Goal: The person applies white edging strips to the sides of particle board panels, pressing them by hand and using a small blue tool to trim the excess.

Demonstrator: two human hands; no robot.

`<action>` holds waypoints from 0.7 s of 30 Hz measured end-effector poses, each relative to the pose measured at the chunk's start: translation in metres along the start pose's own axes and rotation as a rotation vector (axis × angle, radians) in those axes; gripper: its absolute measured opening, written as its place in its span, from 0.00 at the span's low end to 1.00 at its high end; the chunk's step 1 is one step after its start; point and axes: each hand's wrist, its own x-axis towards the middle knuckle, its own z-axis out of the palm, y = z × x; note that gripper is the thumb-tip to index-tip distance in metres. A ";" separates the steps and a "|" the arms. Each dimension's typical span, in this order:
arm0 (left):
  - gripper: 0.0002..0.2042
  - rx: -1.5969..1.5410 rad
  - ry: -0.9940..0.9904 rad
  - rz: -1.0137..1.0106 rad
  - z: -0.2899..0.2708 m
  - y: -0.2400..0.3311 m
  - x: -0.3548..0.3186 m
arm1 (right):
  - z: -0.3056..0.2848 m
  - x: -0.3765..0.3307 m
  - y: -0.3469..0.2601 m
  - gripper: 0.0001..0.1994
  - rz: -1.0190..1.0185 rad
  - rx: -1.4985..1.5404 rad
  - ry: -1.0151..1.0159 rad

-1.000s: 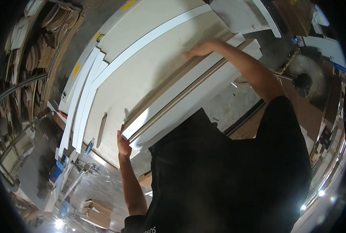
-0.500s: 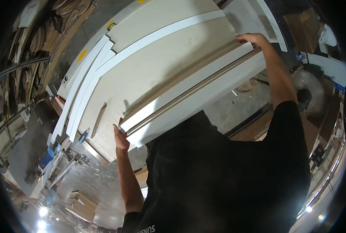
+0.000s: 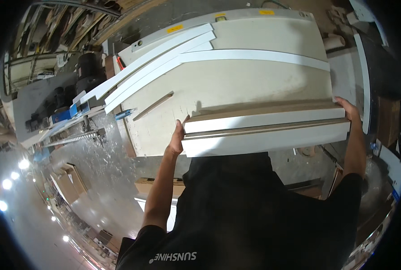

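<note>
Two long white boards (image 3: 268, 140) with raw brown edges lie side by side, a narrow gap along them, across the near edge of the cream worktable (image 3: 263, 83). My left hand (image 3: 176, 138) is closed on their left end, its thumb pointing up. Around the right end, my right hand (image 3: 349, 109) grips them with the fingers over the far corner. The undersides of the boards and some fingertips are hidden. Beyond them, a thin brown wood strip (image 3: 153, 106) rests on the tabletop.
Several white strips (image 3: 164, 56) lie at the left, overhanging the table's edge. One long white strip (image 3: 259, 55) crosses the middle. A spirit level (image 3: 245, 17) runs along the far edge. Blue-handled tool (image 3: 123, 114) at the left corner; cardboard pieces (image 3: 69, 183) stand on the floor.
The whole view has turned, so the table and boards now run more nearly straight across. Both hands keep hold of the same board ends.
</note>
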 end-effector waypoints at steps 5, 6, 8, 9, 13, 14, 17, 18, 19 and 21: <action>0.49 0.295 0.078 0.081 -0.004 0.006 0.022 | -0.055 0.000 -0.027 0.50 -0.078 -0.521 0.318; 0.47 0.453 0.125 0.164 -0.006 0.007 0.027 | -0.055 0.002 -0.039 0.50 -0.084 -0.521 0.327; 0.42 0.506 0.290 0.223 -0.012 0.005 0.024 | -0.008 0.017 -0.092 0.43 -0.705 -0.633 0.943; 0.39 0.587 0.370 0.279 -0.023 0.001 0.023 | 0.027 0.020 -0.130 0.42 -0.875 -0.573 0.821; 0.31 0.808 0.503 0.349 -0.024 0.004 0.009 | 0.164 0.002 -0.230 0.44 -1.152 -0.806 0.708; 0.30 0.905 0.502 0.365 -0.028 0.004 0.002 | 0.193 -0.009 -0.247 0.45 -1.218 -0.880 0.699; 0.27 1.138 0.622 0.506 -0.043 0.009 -0.009 | 0.243 -0.023 -0.276 0.46 -1.116 -0.957 0.628; 0.26 1.236 0.677 0.551 -0.051 0.013 -0.013 | 0.253 -0.028 -0.285 0.46 -1.136 -0.965 0.632; 0.26 1.258 0.730 0.586 -0.066 0.015 -0.017 | 0.266 -0.035 -0.297 0.45 -1.067 -0.979 0.635; 0.28 1.306 0.791 0.641 -0.082 0.028 -0.018 | 0.272 -0.027 -0.304 0.39 -1.019 -0.977 0.671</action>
